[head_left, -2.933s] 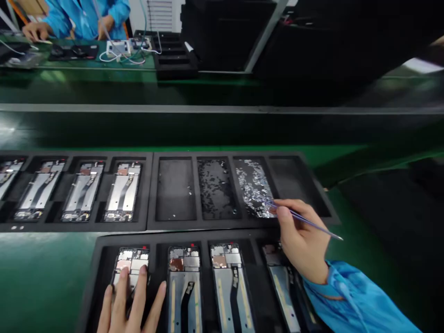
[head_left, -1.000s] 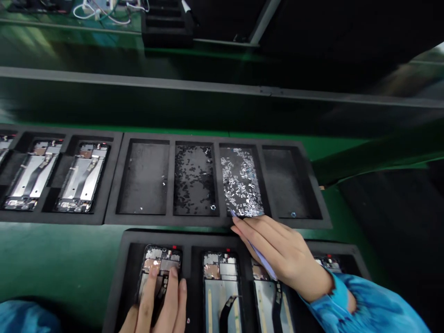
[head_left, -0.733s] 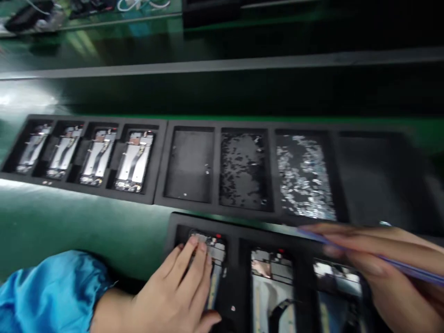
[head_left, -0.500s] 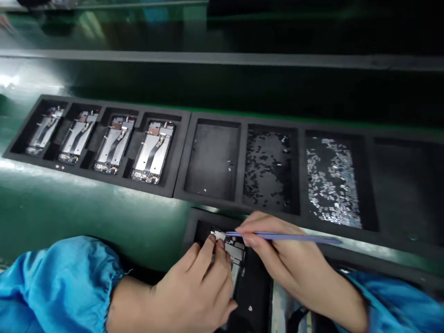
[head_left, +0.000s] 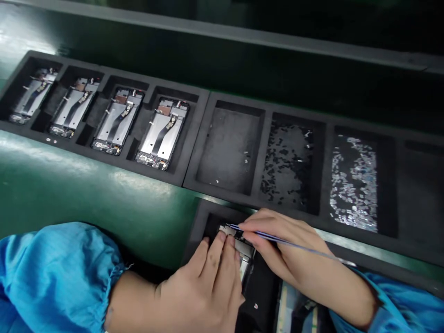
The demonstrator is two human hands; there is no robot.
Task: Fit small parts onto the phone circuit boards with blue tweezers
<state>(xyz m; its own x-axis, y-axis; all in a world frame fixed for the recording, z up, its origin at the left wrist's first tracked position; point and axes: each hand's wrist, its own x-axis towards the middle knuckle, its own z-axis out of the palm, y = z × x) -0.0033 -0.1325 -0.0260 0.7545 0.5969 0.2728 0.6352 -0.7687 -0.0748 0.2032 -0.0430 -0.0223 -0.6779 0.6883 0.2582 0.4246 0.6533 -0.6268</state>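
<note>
My right hand point(head_left: 284, 240) pinches purple-blue tweezers point(head_left: 298, 246). Their tips meet the top end of an opened phone point(head_left: 244, 252), among its small parts. The phone lies in a black foam tray point(head_left: 199, 226) at the lower middle, partly covered by my fingers. My left hand point(head_left: 208, 286) is laid over the phone from the left, fingers stretched out and fingertips resting on its upper end. Whether the tweezers hold a small part is too fine to tell.
Behind my hands, a black foam tray point(head_left: 192, 134) holds several opened phones point(head_left: 163, 134) in compartments. Beside it, another foam tray point(head_left: 258, 152) holds scattered small black pieces point(head_left: 284, 159) and shiny silvery pieces point(head_left: 357, 189). A green table surface point(head_left: 86, 185) lies underneath.
The view has shifted, so the trays sit higher and the phones look larger. My left fingers are straighter and flatter over the phone. The tweezers have turned, their rear end now lower.
</note>
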